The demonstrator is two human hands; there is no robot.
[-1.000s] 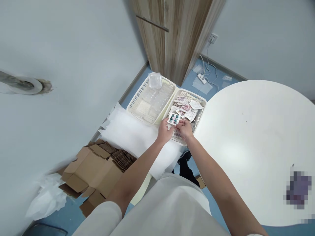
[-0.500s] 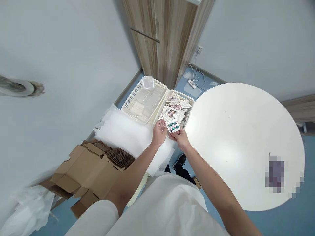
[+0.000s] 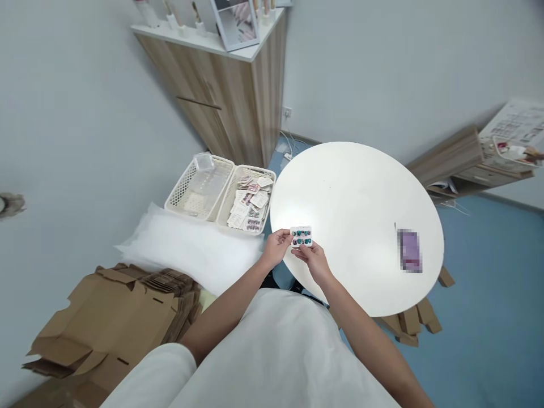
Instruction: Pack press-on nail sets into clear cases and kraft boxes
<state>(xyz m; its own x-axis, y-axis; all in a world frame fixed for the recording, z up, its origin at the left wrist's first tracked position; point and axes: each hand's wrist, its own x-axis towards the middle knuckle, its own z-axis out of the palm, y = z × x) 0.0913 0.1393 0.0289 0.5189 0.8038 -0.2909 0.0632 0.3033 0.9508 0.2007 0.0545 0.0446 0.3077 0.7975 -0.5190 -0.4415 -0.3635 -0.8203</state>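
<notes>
A small white card of press-on nails [image 3: 301,236] is held between my hands over the near left edge of the round table. Its teal and pinkish nails sit in two rows, facing up. My right hand [image 3: 314,260] grips the lower edge with the thumb on top. At the card's left edge, my left hand [image 3: 277,247] pinches with thumb and fingertips. To the left stands a white basket [image 3: 221,214] heaped with similar nail cards, some face up and others face down. Beside it another white basket [image 3: 170,203] contains clear plastic pieces.
The round white table [image 3: 352,192] bears a blurred purple item [image 3: 410,251]. White foam sheets [image 3: 191,243] and stacked flat cardboard boxes [image 3: 106,317] lie at left. A wooden cabinet [image 3: 221,85] stands behind the baskets. More cardboard [image 3: 410,323] lies under the table's right side.
Both hands have carried the nail card away from the basket to the table's edge. The view has turned rightward and lifted, showing the cabinet top and a shelf at right.
</notes>
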